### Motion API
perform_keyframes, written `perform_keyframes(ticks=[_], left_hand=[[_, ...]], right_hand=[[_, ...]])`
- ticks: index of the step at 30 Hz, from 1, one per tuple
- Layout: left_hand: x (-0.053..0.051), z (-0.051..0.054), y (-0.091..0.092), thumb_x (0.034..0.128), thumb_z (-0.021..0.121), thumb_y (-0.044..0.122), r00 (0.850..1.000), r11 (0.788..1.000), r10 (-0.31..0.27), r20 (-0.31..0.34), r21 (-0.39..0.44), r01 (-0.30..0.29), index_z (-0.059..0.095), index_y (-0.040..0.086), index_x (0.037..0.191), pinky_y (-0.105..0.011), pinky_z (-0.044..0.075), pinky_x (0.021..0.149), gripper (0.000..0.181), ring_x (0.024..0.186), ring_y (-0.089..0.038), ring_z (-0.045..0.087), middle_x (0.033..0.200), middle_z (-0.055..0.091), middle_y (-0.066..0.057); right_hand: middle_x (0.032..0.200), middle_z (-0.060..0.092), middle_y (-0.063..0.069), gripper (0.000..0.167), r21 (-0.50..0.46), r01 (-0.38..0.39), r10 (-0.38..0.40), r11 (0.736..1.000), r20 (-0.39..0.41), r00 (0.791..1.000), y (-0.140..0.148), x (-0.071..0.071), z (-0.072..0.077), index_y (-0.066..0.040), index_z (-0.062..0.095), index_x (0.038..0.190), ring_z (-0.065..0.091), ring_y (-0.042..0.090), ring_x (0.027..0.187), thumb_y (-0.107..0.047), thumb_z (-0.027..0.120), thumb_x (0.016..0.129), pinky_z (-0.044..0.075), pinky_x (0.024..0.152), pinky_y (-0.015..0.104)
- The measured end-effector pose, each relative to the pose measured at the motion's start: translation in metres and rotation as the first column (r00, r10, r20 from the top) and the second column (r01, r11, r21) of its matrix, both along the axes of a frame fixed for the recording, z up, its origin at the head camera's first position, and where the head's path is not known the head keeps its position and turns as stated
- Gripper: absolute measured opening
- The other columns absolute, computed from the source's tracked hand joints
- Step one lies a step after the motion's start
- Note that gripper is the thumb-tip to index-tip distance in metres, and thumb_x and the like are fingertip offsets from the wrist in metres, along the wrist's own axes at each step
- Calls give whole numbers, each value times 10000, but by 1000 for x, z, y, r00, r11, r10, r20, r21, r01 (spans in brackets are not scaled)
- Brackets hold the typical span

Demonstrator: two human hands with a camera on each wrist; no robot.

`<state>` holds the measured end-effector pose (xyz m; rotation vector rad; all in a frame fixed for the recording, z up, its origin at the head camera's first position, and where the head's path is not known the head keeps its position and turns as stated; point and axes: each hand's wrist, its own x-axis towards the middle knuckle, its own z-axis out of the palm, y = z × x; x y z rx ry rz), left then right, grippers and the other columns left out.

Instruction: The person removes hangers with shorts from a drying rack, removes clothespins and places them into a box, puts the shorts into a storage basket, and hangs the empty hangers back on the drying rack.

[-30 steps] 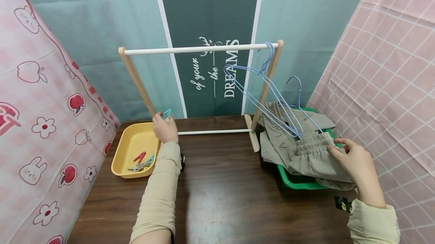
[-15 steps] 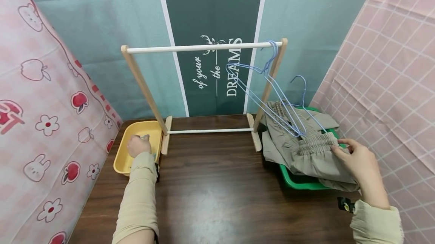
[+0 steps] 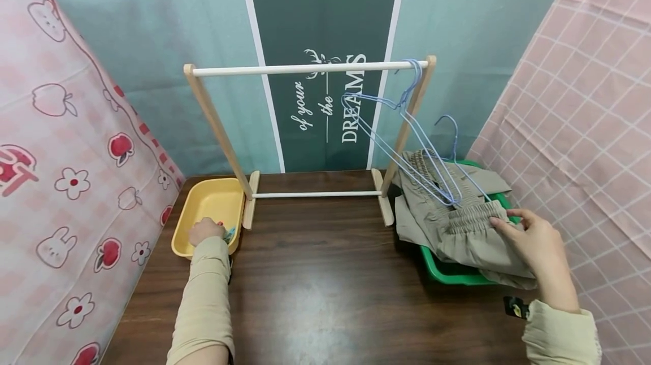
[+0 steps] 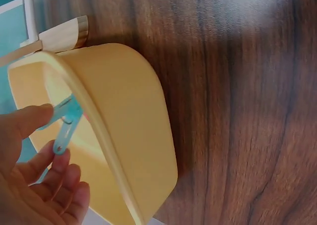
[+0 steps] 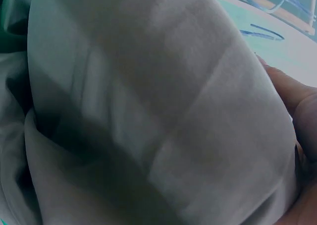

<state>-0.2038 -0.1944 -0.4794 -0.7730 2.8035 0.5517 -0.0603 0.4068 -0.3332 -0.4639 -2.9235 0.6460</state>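
Note:
My left hand (image 3: pixel 203 232) is inside the yellow basin (image 3: pixel 191 205). In the left wrist view, its thumb and fingers pinch the handles of a teal clothespin (image 4: pixel 63 136). Over at the right, my right hand (image 3: pixel 536 243) pinches the elastic waistband of grey-beige pants (image 3: pixel 470 243), which lie over the green basket (image 3: pixel 447 278). A blue wire hanger (image 3: pixel 455 147) rises from that waistband with its hook pointing up. The same cloth (image 5: pixel 163 96) fills most of the right wrist view, and some of the fingers are hidden behind it.
A rack with a white top rail (image 3: pixel 305 69) and wooden posts stands at the back. More blue hangers (image 3: pixel 407 102) hang at its right end, in front of the pants. Other clothespins (image 3: pixel 230 234) lie in the basin. Patterned cloth walls (image 3: pixel 569 127) close in the sides.
My left hand has moved left and down from beside the rack's left post into the yellow basin. The right hand stays at the waistband. The view has shifted slightly.

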Motion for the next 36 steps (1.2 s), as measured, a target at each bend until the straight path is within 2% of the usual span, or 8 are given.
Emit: perform_keyframes(ticks=[4,7,17,21,26,30,33,36], left_hand=[[2,-1,3,869,496,178,999,1000,-7,33,30,6,556,-119,1169,-546,445,937,426,1149,-490,492,1212,532,-352],[4,-3,4,865,497,164,999,1000,-7,48,27,5,557,-120,1169,-535,460,923,420,1136,-479,509,1203,544,-345],[3,-13,-1,875,497,180,989,998,-44,142,46,37,570,-94,1202,-492,486,875,433,1126,-442,560,1229,571,-315],[4,-14,0,868,504,189,987,998,-51,150,41,45,569,-101,1199,-490,487,871,445,1126,-443,556,1230,569,-319],[4,-12,6,882,471,156,988,999,-50,145,16,49,594,-102,1149,-494,503,851,392,1098,-442,568,1189,584,-331],[0,-10,12,922,416,143,990,999,-51,135,0,51,602,-80,1163,-495,505,851,378,1113,-448,561,1201,578,-332],[-6,-3,18,924,417,149,991,999,-52,120,0,53,584,-88,1194,-500,484,884,396,1144,-450,527,1226,551,-340],[-12,9,28,922,421,119,992,997,-68,111,-35,72,558,-123,1213,-499,476,891,403,1152,-446,509,1229,530,-351]], right_hand=[[1064,536,361,630,6,-2,2,1000,-12,1000,1,0,-2,76,523,1246,550,444,818,-474,540,939,406,581,407],[1056,541,352,633,6,-6,6,1000,-11,1000,1,0,-3,78,523,1247,551,425,803,-475,536,940,390,565,378],[1174,501,421,640,-23,-13,14,1000,20,1000,2,-1,-6,62,499,1287,530,529,961,-484,502,953,440,670,532],[1250,475,429,655,-29,3,-2,1000,35,999,2,-1,-6,49,503,1313,490,581,1042,-499,484,955,430,749,602],[1313,433,409,700,-53,35,-32,998,58,998,2,-1,-6,41,504,1334,446,602,1099,-542,459,950,409,815,635],[1337,412,403,715,-67,47,-42,997,72,997,1,0,-6,37,497,1343,432,601,1112,-557,450,948,397,841,649],[1352,401,395,721,-69,69,-63,995,83,995,1,0,-5,28,494,1348,420,601,1125,-569,439,948,386,861,657],[1351,416,384,708,-54,77,-72,996,75,995,1,-1,-5,29,509,1335,416,598,1133,-561,441,950,380,873,657]])
